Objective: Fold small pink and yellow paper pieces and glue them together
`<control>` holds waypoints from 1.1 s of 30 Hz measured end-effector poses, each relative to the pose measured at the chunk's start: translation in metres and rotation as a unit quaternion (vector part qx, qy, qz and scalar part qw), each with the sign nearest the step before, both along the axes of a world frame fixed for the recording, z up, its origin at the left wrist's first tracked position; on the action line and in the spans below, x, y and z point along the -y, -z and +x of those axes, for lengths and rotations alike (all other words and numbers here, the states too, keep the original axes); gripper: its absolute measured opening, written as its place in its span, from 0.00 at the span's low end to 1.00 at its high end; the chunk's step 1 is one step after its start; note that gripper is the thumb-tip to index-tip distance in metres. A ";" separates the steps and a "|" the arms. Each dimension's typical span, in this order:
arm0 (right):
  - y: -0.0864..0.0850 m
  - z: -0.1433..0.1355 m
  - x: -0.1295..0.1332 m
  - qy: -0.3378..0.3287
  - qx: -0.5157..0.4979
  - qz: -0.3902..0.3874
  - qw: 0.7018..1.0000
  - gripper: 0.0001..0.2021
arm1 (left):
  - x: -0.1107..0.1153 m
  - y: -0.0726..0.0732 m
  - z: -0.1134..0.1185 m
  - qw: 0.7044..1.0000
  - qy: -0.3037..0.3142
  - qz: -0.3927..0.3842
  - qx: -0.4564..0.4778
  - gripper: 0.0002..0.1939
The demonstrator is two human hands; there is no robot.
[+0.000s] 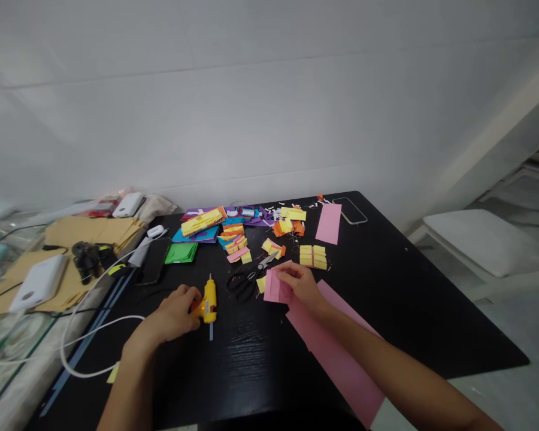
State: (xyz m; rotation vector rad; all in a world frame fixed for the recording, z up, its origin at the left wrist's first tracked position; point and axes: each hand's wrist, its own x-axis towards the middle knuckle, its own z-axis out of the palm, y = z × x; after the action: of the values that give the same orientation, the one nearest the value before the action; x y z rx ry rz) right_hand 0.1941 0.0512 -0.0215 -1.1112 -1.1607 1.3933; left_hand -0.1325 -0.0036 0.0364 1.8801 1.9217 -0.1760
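Observation:
My left hand (177,312) is closed round the handle of a yellow hot glue gun (210,301), which lies on the black table with its nozzle pointing away from me and a glue stick poking out behind. Between the fingers of my right hand (302,285) is a small folded piece of pink paper (273,288). Long pink paper strips (341,365) lie under my right forearm. Black-handled scissors (247,281) rest between the glue gun and the pink piece, with a small yellow paper piece (261,284) beside them.
Stacks of yellow strips (202,221), green paper (181,253) and a banded yellow bundle (313,257) lie toward the wall. A pink sheet (329,224) and a phone (350,211) are at the back right. A white cable (67,335) loops over the left side. A white stool (471,242) stands right.

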 end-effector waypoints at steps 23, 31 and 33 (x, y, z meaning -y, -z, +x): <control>0.004 -0.004 0.003 -0.008 -0.006 -0.007 1.000 0.09 | -0.002 0.027 0.060 0.917 0.066 0.183 0.348 0.24; 0.004 -0.005 0.005 -0.010 0.016 0.014 1.000 0.09 | -0.003 0.021 0.068 0.917 0.091 0.222 0.318 0.22; 0.005 -0.005 0.005 -0.010 0.018 0.016 1.000 0.09 | -0.003 0.021 0.068 0.919 0.096 0.226 0.308 0.21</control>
State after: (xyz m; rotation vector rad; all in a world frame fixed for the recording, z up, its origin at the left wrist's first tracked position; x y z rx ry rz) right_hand 0.1889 0.0458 -0.0263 -1.1085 -1.2200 1.3705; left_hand -0.0641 -0.0010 0.0151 2.0646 1.4101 0.7789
